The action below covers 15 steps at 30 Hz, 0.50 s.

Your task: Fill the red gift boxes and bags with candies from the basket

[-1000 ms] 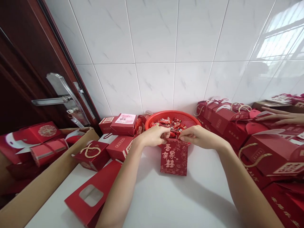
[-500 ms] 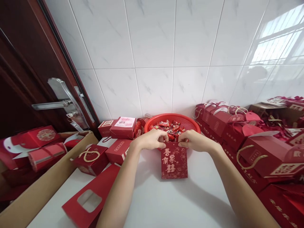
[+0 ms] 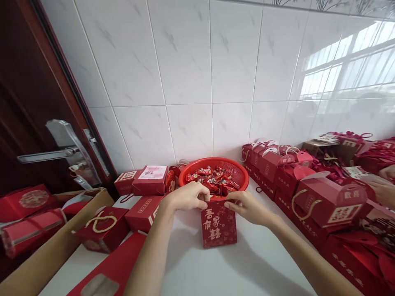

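Left hand (image 3: 189, 195) and right hand (image 3: 250, 208), palms down, both grips pinching the top edge of a flat, rectangular, floral-patterned red packet (image 3: 219, 225).

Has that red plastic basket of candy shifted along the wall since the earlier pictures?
No, the red plastic basket still sits centered below the same vertical tile seam.

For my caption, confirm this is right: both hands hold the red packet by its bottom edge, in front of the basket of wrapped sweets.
Wrong edge: the head view shows the left hand and right hand holding the red packet by its top edge, in front of the basket of wrapped sweets.
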Motion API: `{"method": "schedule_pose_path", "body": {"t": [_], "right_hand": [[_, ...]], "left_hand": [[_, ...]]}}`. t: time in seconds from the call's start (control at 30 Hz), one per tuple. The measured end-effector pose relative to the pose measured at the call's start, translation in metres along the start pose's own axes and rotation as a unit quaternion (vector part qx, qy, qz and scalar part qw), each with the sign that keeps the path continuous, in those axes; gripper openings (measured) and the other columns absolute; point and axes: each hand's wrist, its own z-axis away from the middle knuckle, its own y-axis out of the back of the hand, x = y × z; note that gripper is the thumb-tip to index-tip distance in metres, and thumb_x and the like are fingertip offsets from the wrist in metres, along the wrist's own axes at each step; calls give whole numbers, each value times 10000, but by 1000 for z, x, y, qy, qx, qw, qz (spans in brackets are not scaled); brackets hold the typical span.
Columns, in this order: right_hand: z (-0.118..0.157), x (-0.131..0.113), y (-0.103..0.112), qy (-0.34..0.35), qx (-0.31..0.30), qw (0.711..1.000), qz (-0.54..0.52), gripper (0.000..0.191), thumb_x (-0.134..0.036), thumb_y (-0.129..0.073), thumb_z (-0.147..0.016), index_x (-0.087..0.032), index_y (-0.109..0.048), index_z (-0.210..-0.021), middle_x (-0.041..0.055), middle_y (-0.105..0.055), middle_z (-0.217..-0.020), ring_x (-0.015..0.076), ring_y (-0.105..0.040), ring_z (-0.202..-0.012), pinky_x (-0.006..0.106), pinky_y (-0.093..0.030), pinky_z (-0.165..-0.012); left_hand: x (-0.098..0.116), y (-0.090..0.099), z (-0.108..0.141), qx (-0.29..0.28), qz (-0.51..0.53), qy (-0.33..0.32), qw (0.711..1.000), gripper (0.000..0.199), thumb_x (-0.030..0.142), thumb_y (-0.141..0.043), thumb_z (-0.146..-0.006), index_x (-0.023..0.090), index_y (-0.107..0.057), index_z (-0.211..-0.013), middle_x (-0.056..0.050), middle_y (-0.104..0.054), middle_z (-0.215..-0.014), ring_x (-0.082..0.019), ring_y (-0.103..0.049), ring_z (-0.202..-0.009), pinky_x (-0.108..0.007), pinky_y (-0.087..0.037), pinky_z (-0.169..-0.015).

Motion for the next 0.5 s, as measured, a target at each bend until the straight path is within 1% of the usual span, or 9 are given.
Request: {"method": "schedule_pose_path", "body": {"t": [0.1, 0.13, 0.17, 0.23, 0.3, 0.37, 0.4, 0.47, 0.5], "right_hand": [[19, 7, -18, -5, 44, 993, -111, 256, -370, -494, -948, -178, -662, -931, 40, -686, -851, 157, -581, -736, 264, -462, -679], [24, 8, -24, -8, 63, 989, -131, 264, -384, -493, -953, -182, -663, -951, 41, -695, -872, 161, -593, -755, 267, -473, -692], [30, 8, -29, -10, 82, 987, -135, 269, -390, -494, -956, -184, -665, -938, 39, -698, -871, 162, -596, -758, 268, -477, -696], [40, 3, -36, -7, 110, 988, -104, 272, -379, -496, -964, -187, -670, -881, 33, -695, -835, 158, -588, -744, 269, -474, -693], [53, -12, -33, 13, 127, 990, -52, 276, -349, -489, -977, -196, -681, -851, 29, -687, -799, 156, -577, -735, 266, -470, -682], [70, -36, -16, 45, 156, 987, -5, 287, -328, -483, -990, -209, -695, -839, 29, -678, -770, 155, -576, -732, 257, -470, -654], [80, -49, -2, 66, 181, 981, 11, 294, -331, -483, -995, -214, -702, -837, 33, -678, -767, 152, -584, -724, 251, -475, -638], [104, -72, 41, 84, 259, 960, 63, 258, -382, -542, -970, -239, -727, -860, 35, -691, -775, 154, -603, -704, 256, -489, -611], [115, -80, 67, 73, 316, 941, 100, 243, -435, -581, -943, -256, -742, -910, 41, -708, -824, 163, -619, -717, 268, -497, -604]], "left_hand": [[1, 1, 1, -27, 8, -16, 999, 83, 267, -627, -712, 191, -641, -742, 9, -641, -725, -171, -577, -720, -253, -394, -621], [2, 1, 1, -32, 7, -21, 999, 86, 265, -630, -714, 190, -652, -749, 4, -656, -745, -176, -592, -744, -252, -407, -636], [3, 1, 1, -35, 6, -26, 999, 88, 261, -633, -718, 189, -666, -757, -2, -672, -765, -183, -610, -770, -251, -423, -654], [5, 2, 3, -44, 9, -30, 999, 110, 259, -648, -726, 186, -697, -791, -17, -704, -805, -198, -647, -818, -255, -461, -697], [7, 5, 9, -52, 29, -36, 998, 210, 298, -703, -726, 188, -728, -903, -32, -731, -866, -215, -677, -865, -269, -497, -751], [8, 9, 19, -39, 67, -56, 995, 414, 381, -772, -710, 207, -718, -1081, -53, -741, -998, -237, -688, -961, -296, -521, -832], [7, 12, 24, -19, 91, -77, 993, 514, 429, -789, -703, 222, -694, -1164, -67, -731, -1087, -252, -679, -1024, -314, -525, -873], [6, 17, 36, 40, 144, -132, 980, 627, 497, -788, -711, 239, -646, -1264, -94, -692, -1221, -277, -651, -1118, -348, -526, -928], [5, 19, 41, 71, 166, -161, 970, 645, 517, -782, -718, 240, -635, -1282, -104, -687, -1234, -283, -649, -1125, -358, -530, -934]]}}
